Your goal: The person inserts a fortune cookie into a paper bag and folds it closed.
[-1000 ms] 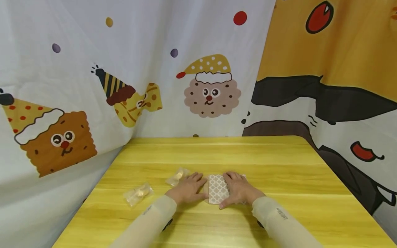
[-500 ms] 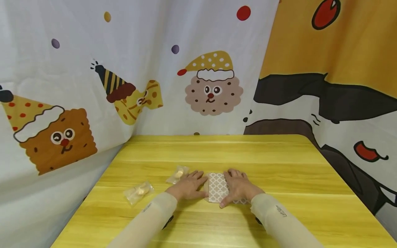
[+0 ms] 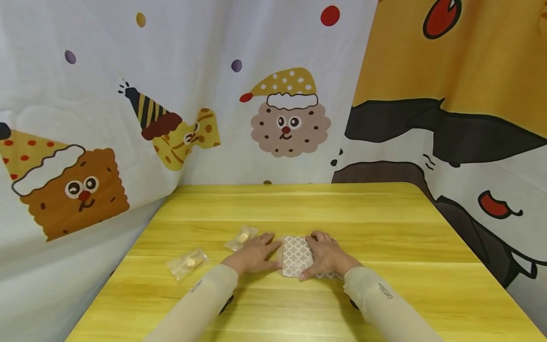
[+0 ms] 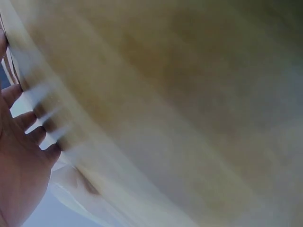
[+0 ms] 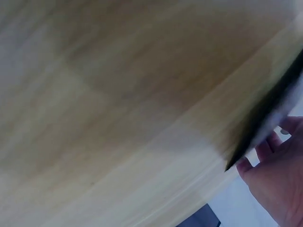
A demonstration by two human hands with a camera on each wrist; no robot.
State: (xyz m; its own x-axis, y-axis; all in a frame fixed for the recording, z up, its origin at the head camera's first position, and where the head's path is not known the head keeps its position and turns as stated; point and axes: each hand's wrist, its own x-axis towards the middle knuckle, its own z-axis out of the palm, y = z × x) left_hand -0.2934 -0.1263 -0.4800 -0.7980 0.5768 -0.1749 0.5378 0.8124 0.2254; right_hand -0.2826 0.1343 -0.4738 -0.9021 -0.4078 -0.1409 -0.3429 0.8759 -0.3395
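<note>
A flat rectangular piece with a grey-beige and white lattice pattern (image 3: 295, 257) lies on the table in the head view. A plain tan strip (image 3: 279, 259) shows along its left edge. My right hand (image 3: 328, 256) spans its right part, with the thumb at the near edge and the fingers toward the far edge, and hides much of it. In the right wrist view its dark underside (image 5: 270, 111) shows beside the fingers. My left hand (image 3: 254, 254) rests at the tan strip with fingers extended; in the left wrist view its fingertips (image 4: 53, 152) touch the tabletop.
Two clear plastic packets with small golden contents lie to the left: one packet (image 3: 188, 264) farther out, another packet (image 3: 240, 238) just behind my left hand. The wood-grain table (image 3: 342, 204) meets a printed cloth (image 3: 205, 57) at the back and sides.
The head view has shifted slightly. Both hands keep nearly the same place against the patterned piece, and the packets lie where they were.
</note>
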